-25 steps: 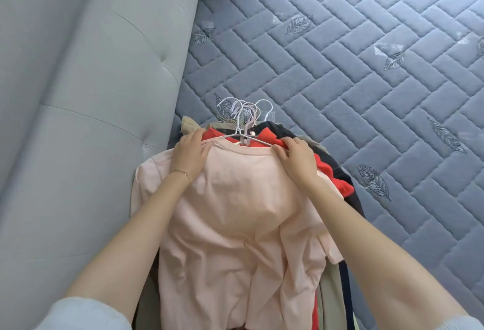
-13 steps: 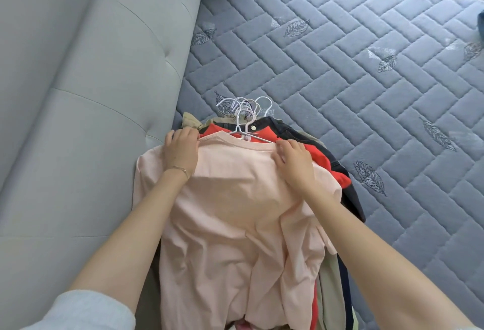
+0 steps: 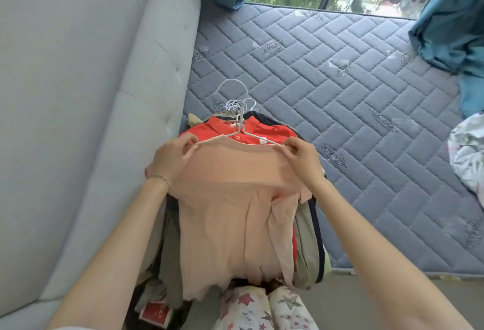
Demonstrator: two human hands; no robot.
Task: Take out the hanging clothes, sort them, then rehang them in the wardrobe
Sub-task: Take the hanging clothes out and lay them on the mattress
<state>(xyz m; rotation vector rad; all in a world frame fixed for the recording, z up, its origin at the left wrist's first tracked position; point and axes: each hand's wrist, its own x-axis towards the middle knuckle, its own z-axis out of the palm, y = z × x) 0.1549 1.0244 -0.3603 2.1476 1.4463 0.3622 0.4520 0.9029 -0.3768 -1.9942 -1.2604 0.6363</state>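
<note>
A peach T-shirt (image 3: 235, 198) on a white hanger (image 3: 239, 126) is lifted a little above a pile of hung clothes on the blue quilted mattress (image 3: 340, 89). My left hand (image 3: 170, 158) grips its left shoulder and my right hand (image 3: 301, 158) pinches its right shoulder, at the neckline. Under it a red polo shirt (image 3: 230, 129) tops the pile, with dark and khaki garments (image 3: 309, 238) beneath. Several white hanger hooks (image 3: 235, 102) bunch at the pile's far end.
A grey padded headboard (image 3: 91, 94) rises along the left, right beside the pile. Teal curtains (image 3: 450, 23) hang at the window behind the mattress. A white patterned cloth (image 3: 468, 154) lies at the right edge. Star-print trouser legs (image 3: 262, 308) show at the bottom.
Both hands have raised the peach T-shirt's shoulders off the pile, uncovering the red polo's collar. The view has tilted up, showing the window and curtains.
</note>
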